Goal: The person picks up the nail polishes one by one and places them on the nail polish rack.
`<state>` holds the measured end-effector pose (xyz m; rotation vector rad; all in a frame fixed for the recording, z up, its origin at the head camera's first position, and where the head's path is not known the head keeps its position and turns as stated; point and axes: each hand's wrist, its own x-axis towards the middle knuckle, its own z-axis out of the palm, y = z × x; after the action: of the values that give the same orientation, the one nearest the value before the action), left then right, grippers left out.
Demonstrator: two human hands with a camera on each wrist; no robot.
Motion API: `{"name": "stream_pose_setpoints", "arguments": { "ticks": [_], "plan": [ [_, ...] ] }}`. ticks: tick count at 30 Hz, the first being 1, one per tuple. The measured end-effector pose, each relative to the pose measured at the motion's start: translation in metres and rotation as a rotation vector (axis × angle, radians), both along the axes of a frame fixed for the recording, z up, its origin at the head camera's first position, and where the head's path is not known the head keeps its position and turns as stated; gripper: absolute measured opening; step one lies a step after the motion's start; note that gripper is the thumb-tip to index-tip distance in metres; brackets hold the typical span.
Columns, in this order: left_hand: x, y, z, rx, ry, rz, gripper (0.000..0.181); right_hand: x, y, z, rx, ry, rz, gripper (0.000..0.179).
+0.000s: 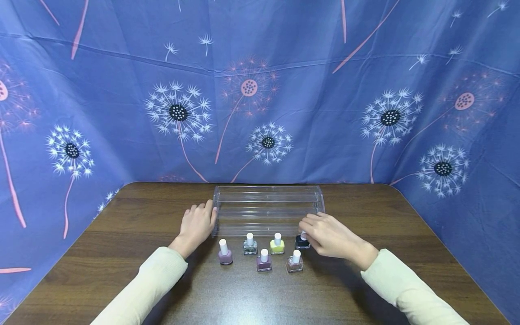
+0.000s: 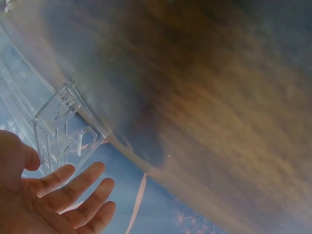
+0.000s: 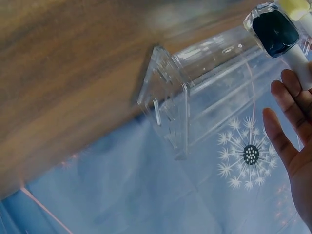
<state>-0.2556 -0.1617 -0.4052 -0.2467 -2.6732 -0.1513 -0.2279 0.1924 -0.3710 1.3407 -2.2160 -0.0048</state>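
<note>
A clear acrylic tiered rack (image 1: 268, 211) stands toward the back of the wooden table. My left hand (image 1: 197, 224) is at its left end, and in the left wrist view the fingers (image 2: 80, 197) are spread and loosely bent, holding nothing. In front of the rack's right end, my right hand (image 1: 331, 234) pinches the white cap of a black nail polish bottle (image 3: 275, 33). That bottle is upright and partly hidden by the hand in the head view. Near it are a yellow nail polish (image 1: 277, 246) and a glittery pinkish one (image 1: 294, 263).
More nail polish bottles stand in front of the rack: a grey glitter one (image 1: 250, 246), a purple one (image 1: 264, 262) and a lilac one (image 1: 225, 255). A blue dandelion-print cloth (image 1: 317, 113) hangs behind the table and at both sides.
</note>
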Motion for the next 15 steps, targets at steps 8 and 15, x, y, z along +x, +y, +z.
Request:
{"name": "stream_pose_setpoints", "arguments": {
  "ticks": [8,15],
  "plan": [
    [-0.001,0.0,0.0,-0.007,0.041,-0.01,0.021,-0.005,-0.005,0.011,-0.002,0.022,0.02,0.01],
    [-0.001,0.001,0.0,-0.004,0.03,-0.008,0.022,-0.009,-0.011,0.022,0.009,0.041,0.01,0.011]
  ]
}}
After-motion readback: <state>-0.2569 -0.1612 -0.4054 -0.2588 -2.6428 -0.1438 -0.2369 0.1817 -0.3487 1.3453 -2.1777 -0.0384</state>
